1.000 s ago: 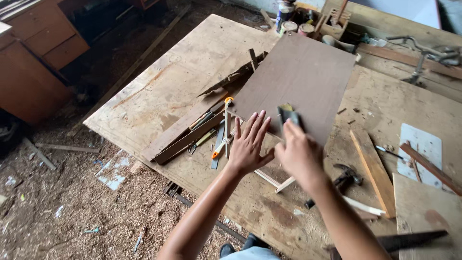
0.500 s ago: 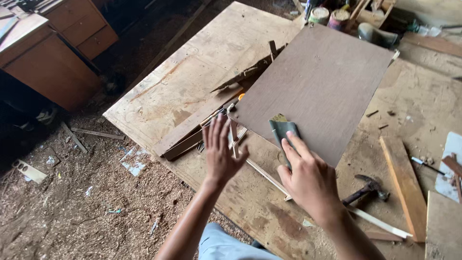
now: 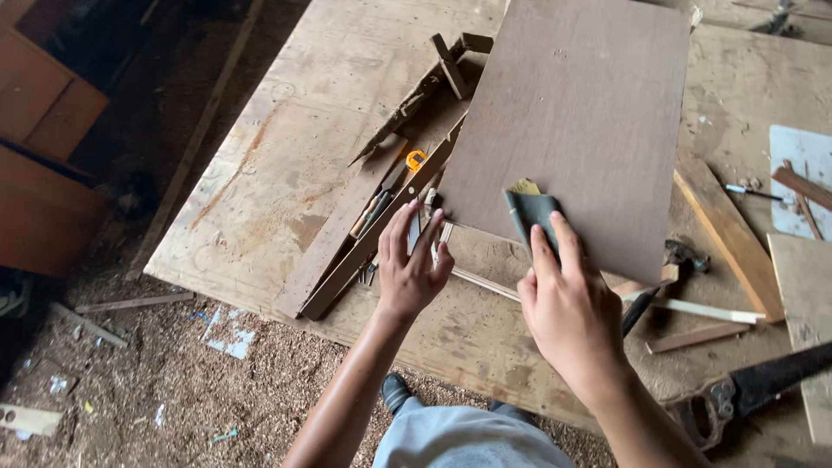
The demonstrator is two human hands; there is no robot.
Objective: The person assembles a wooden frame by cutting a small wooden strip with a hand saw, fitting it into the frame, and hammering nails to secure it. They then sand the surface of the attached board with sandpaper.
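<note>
Right hand point(image 3: 568, 312) pinching one folded sandpaper point(image 3: 530, 212) under thumb and fingers, pressed flat on the board's near edge, apparently for rubbing. One brown board point(image 3: 572, 121) lying at twelve o'clock on the bench point(image 3: 277, 165). Left hand point(image 3: 414, 270) open, fingers spread, holding nothing, resting at the board's nine o'clock corner, seemingly to steady it. One hammer point(image 3: 680, 260) at three, one saw point(image 3: 745, 390) at four.

The board point(image 3: 576, 121) lies flat on the surface point(image 3: 286, 156). Left of the board, slats and small tools point(image 3: 381, 208) lie bunched together. Right of the board lie a plank point(image 3: 728, 234) and a hammer point(image 3: 667, 277). Nearer than the board, at the right, lies a saw point(image 3: 745, 390).
</note>
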